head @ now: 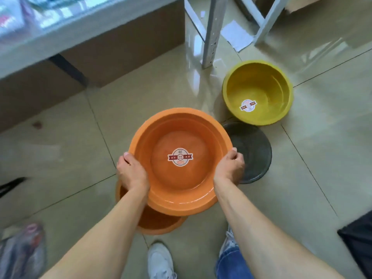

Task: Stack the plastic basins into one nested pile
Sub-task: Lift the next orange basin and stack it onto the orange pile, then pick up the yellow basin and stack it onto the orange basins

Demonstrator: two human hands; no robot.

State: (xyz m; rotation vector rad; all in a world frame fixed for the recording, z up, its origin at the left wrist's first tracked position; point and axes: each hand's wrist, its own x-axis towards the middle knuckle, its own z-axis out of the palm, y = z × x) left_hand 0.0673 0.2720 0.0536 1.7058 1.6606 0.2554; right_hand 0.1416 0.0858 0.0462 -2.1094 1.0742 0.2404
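An orange basin (179,135) with a round label in its bottom hangs above the tiled floor, held by both rims. My left hand (131,173) grips its left rim and my right hand (229,168) grips its right rim. Below it, partly hidden, a second orange basin (159,223) rests on the floor near my feet. A dark grey basin (253,154) lies on the floor just right of the held one. Farther back right stands a yellow basin (259,87) with a label inside.
A shelf edge with cardboard boxes (124,47) runs along the left. Grey metal rack legs (211,31) and scraps of paper (237,35) stand behind the yellow basin. A black object (358,244) sits at the right edge, and my shoes (161,260) are at the bottom.
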